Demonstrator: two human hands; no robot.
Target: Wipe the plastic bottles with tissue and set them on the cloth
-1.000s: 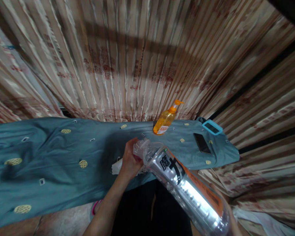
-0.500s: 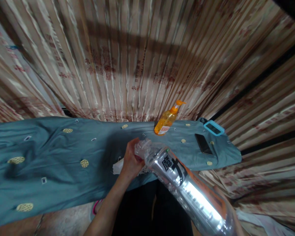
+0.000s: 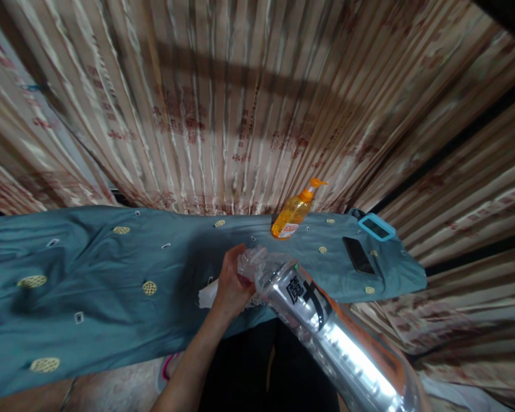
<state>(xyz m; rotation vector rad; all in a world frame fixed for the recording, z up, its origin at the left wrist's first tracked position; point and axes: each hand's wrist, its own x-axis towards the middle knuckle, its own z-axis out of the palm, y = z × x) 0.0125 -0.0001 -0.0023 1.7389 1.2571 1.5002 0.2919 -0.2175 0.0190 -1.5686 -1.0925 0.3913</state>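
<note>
A large clear plastic bottle [image 3: 347, 349] with a silver and orange label and black characters slants across the lower right. Its narrow end points up and left, toward my left hand [image 3: 234, 285]. My left hand is closed around a small clear plastic container [image 3: 249, 262], which meets the bottle's neck; how they join is unclear. Behind the bottle's wide lower part, my right hand [image 3: 419, 389] supports it, with most of the fingers hidden. Under my left hand, a white piece [image 3: 208, 295] with ragged edges, like paper or cloth, lies on the green-blue cloth [image 3: 98, 274].
An orange pump bottle [image 3: 292, 216] stands beyond my hands near the curtain [image 3: 223, 114]. Farther right lie a black phone [image 3: 359, 255] and a blue-framed device [image 3: 376, 227] with a dark screen. Pleated curtains close in at the back and right.
The whole view has shifted slightly, so things sit a little lower and to the right. Both hands keep their hold, and the bottle stays tilted much as before.
</note>
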